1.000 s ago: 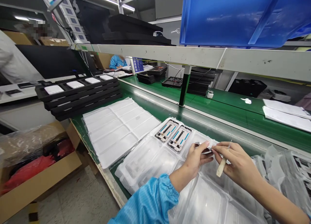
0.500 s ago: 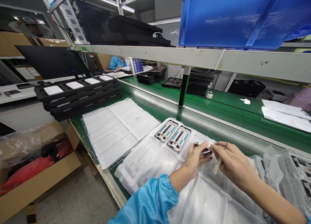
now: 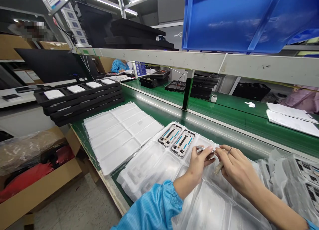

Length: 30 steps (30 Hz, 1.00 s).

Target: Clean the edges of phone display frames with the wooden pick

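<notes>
Overall, a long green-topped assembly bench point(image 3: 159, 118) carries a stack of black foam trays point(image 3: 79, 105) at the far left, a stack of clear plastic trays lined with white sheets point(image 3: 122, 137), and, nearest the wearer, a clear moulded plastic tray point(image 3: 147, 168). A strip of green surface lies between this tray's far edge and a grey metal bench rail point(image 3: 224, 124). Two rectangular silver-edged phone frames point(image 3: 169, 135) point(image 3: 182, 143) sit side by side in the tray's far pockets; glare hides the contents of the nearer pockets. Above the tray, just beside the right-hand frame, the bare left hand point(image 3: 199, 165), with a blue sleeve point(image 3: 159, 203) at the wrist, pinches a thin silver strip point(image 3: 204, 148) between thumb and curled fingers. The bare right hand point(image 3: 239, 167) meets the strip's other end, its thumb and forefinger pressed together, while a slim pale-handled tool point(image 3: 219, 168) stays tucked against its fingers.
</notes>
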{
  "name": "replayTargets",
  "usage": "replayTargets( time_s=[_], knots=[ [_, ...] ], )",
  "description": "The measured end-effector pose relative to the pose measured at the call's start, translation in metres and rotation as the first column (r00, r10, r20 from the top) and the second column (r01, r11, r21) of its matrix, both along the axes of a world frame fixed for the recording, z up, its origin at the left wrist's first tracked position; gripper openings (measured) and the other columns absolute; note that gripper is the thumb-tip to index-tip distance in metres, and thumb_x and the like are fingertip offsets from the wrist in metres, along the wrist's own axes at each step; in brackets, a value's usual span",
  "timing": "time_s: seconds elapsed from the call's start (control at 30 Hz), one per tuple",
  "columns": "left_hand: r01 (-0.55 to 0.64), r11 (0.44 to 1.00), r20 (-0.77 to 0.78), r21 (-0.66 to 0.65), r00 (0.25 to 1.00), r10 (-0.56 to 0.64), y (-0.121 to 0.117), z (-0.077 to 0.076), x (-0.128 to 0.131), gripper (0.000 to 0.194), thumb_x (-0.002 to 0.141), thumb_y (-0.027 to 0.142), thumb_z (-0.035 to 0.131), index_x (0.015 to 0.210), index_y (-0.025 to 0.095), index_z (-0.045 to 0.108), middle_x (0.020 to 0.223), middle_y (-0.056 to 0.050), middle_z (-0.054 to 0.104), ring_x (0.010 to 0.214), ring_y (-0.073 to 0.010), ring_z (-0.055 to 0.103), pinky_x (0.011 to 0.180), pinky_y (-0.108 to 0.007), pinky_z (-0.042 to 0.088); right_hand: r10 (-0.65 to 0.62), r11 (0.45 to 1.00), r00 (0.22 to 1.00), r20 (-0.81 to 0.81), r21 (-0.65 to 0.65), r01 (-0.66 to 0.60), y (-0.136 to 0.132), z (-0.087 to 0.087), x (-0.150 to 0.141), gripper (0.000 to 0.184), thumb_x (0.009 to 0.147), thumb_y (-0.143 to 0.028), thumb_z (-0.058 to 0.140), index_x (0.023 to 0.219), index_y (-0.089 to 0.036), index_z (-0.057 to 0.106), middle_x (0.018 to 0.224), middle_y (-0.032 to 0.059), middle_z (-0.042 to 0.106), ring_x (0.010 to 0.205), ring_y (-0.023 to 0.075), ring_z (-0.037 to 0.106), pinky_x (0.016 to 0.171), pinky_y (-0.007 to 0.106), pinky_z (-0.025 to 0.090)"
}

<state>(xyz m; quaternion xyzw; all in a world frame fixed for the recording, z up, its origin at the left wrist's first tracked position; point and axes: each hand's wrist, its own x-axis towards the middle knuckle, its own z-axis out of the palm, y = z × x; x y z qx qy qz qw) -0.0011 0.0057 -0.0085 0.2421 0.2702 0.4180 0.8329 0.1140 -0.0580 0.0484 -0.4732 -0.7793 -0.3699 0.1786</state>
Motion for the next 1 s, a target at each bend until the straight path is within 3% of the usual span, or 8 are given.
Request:
replayTargets(
  time_s=[0.57, 0.77, 0.87, 1.0],
  knots=[
    [0.002, 1.0, 0.017, -0.019, 1.0, -0.001, -0.002, -0.001, 0.001, 0.061, 0.055, 0.042, 0.091, 0.092, 0.021, 0.048, 0.092, -0.007, 0.068, 0.086, -0.0199, 0.067, 0.086, -0.038, 0.053, 0.004, 0.999, 0.999, -0.038, -0.034, -0.005, -0.001, -0.001, -0.001, 0.042, 0.077, 0.003, 0.035, 0.108, -0.016, 0.057, 0.083, 0.0095, 0.068, 0.089, 0.0257, 0.065, 0.074, 0.036, 0.053],
    [0.064, 0.996, 0.127, -0.059, 0.99, -0.056, -0.002, 0.004, -0.001, 0.049, 0.057, 0.04, 0.09, 0.083, 0.018, 0.054, 0.082, -0.004, 0.067, 0.076, -0.0173, 0.066, 0.076, -0.031, 0.054, 0.035, 0.999, 0.996, -0.088, -0.012, -0.036, 0.0, -0.003, -0.002, 0.041, 0.079, 0.005, 0.035, 0.107, -0.016, 0.056, 0.085, 0.0085, 0.07, 0.089, 0.0237, 0.066, 0.073, 0.035, 0.053],
    [0.107, 0.989, 0.196, -0.107, 0.977, -0.084, 0.0, 0.006, -0.001, 0.043, 0.059, 0.036, 0.089, 0.08, 0.016, 0.057, 0.081, -0.004, 0.066, 0.072, -0.0155, 0.065, 0.072, -0.027, 0.054, 0.047, 0.999, 0.987, -0.151, -0.012, -0.05, 0.0, -0.006, -0.001, 0.034, 0.087, -0.001, 0.043, 0.114, -0.017, 0.057, 0.092, 0.0084, 0.073, 0.095, 0.0248, 0.067, 0.076, 0.036, 0.054],
    [0.156, 0.976, 0.233, -0.15, 0.965, -0.119, 0.004, 0.006, -0.003, 0.033, 0.069, 0.034, 0.082, 0.085, 0.014, 0.062, 0.09, -0.01, 0.069, 0.08, -0.018, 0.067, 0.081, -0.029, 0.055, -0.017, 0.999, 0.943, -0.331, -0.036, 0.005, -0.001, -0.008, 0.004, 0.024, 0.093, -0.019, 0.051, 0.115, -0.02, 0.06, 0.096, 0.0096, 0.073, 0.092, 0.0249, 0.069, 0.075, 0.037, 0.056]
  ],
)
